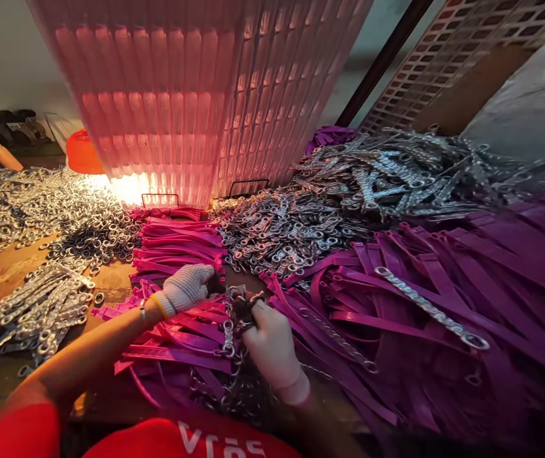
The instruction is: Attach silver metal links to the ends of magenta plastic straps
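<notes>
My left hand [188, 287], in a white knitted glove with a yellow cuff, is closed above a bundle of purple straps [184, 346]. Its dark fingertips hide what they may pinch. Close by on the right, my right hand [275, 346], also in a white glove, curls its fingers around shiny metal pieces with ringed ends [241, 308]. One of these pieces [228, 337] hangs down across the ends of the straps. More pink and purple straps [177, 245] lie side by side just beyond my left hand.
Heaps of ringed metal strips lie at left [43, 312], centre [286, 229] and back right [396, 168]. Purple straps [396, 356] spread across the right, with a loose twisted metal strip [428, 308] on top. Ribbed translucent panels [158, 102] stand behind, beside an orange lamp [83, 152].
</notes>
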Demonstrator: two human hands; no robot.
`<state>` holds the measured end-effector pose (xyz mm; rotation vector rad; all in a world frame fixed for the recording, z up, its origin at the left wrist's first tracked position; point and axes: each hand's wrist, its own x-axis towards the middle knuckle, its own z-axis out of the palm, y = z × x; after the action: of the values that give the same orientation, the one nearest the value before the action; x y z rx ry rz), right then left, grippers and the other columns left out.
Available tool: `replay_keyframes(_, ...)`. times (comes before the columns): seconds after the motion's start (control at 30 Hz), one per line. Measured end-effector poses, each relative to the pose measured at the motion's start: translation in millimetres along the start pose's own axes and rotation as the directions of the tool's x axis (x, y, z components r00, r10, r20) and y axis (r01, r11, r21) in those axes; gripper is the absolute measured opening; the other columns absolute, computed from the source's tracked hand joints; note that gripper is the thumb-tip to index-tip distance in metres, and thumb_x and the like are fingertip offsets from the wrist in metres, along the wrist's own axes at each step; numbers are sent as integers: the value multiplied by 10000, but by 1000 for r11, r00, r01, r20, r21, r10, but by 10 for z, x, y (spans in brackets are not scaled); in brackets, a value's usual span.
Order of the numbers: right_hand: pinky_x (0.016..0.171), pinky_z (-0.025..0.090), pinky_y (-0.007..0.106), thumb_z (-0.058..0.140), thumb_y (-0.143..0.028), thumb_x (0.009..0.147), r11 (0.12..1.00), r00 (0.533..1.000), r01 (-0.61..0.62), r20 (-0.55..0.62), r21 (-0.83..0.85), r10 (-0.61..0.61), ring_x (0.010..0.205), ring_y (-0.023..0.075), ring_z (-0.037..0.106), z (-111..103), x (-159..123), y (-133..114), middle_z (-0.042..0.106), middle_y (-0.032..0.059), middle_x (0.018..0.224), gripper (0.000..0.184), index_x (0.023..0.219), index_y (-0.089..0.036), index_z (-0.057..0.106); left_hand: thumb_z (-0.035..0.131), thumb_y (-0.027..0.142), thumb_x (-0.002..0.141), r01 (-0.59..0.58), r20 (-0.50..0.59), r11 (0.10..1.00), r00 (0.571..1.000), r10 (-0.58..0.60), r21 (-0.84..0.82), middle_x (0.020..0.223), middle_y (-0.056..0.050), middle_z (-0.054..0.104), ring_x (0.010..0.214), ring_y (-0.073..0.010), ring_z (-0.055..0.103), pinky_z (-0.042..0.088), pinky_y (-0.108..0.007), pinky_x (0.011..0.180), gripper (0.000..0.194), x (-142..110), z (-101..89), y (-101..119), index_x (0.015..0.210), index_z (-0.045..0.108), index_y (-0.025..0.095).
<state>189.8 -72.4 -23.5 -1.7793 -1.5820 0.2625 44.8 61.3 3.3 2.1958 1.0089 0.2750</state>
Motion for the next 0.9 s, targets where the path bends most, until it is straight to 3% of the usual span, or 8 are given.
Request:
replay_keyframes(0.17, 584, 355, 280, 421, -174, 849, 994, 998, -24, 59, 106, 18, 629, 183, 550, 92, 2, 140, 650, 50, 700, 195, 758, -197, 592, 628, 101, 742, 59, 33, 977, 997, -67, 206, 967, -136, 630, 927, -277, 629, 464, -385, 835, 184, 374, 254, -241, 917, 663, 145)
replay_keyframes(0.27, 559, 337, 282, 426, -124, 790, 999, 999, -9, 53, 34, 7, 575, 172, 514, 121, -14, 168, 628, 41, 653, 186, 722, -200, 581, 651, 190, 770, 51, 37, 981, 998, -59, 190, 956, -154, 620, 908, -299, 633, 470, -401, 805, 109, 345, 263, -245, 858, 666, 126)
replay_keyframes(0.37, 625, 385, 288, 409, -61, 706, 998, 998, 62, 31, 7, -62, 682, 192, 559, 95, 36, 140, 655, 61, 747, 279, 831, -186, 626, 571, 240, 840, 27, 39, 992, 999, -32, 120, 888, -109, 635, 814, -233, 633, 482, -325, 728, 143, 147, 112, -180, 862, 663, 132)
replay_keyframes(0.47, 733, 416, 309, 408, -39, 670, 985, 984, 169, 46, 28, -171, 846, 217, 579, 67, 118, 29, 673, 93, 911, 409, 982, -160, 644, 419, 281, 922, 89, 87, 990, 993, -80, -108, 691, -22, 599, 501, -114, 529, 428, -225, 503, 254, -186, -63, -57, 943, 635, 150)
replay_keyframes(0.57, 677, 383, 305, 442, -46, 676, 972, 968, 228, 116, -59, -220, 762, 209, 555, 71, 164, -130, 663, 77, 834, 345, 920, -166, 655, 407, 396, 927, 250, 154, 825, 968, -198, -507, 572, 33, 519, 347, -68, 347, 302, -198, 355, 285, -509, -143, 102, 874, 568, 167)
replay_keyframes(0.63, 649, 351, 312, 474, -47, 666, 945, 958, 271, 152, -184, -245, 726, 208, 533, 80, 162, -231, 653, 82, 809, 289, 855, -167, 657, 447, 417, 904, 287, 149, 746, 957, -249, -601, 517, 55, 469, 333, -65, 315, 255, -191, 332, 275, -653, -148, 190, 773, 511, 184)
replay_keyframes(0.73, 635, 315, 323, 506, -39, 673, 869, 931, 361, 179, -339, -317, 703, 206, 501, 89, 121, -323, 633, 97, 787, 198, 741, -171, 637, 468, 401, 895, 253, 96, 805, 966, -240, -536, 463, 65, 409, 357, -63, 324, 241, -187, 362, 317, -767, -132, 240, 662, 447, 188)
replay_keyframes(0.9, 636, 314, 331, 522, -65, 745, 791, 881, 471, 167, -390, -443, 695, 212, 482, 143, 17, -301, 615, 96, 766, 161, 695, -181, 622, 490, 246, 867, -16, 43, 983, 999, 24, -181, 666, -13, 600, 581, -108, 487, 347, -213, 534, 189, -882, -82, 134, 728, 579, 153)
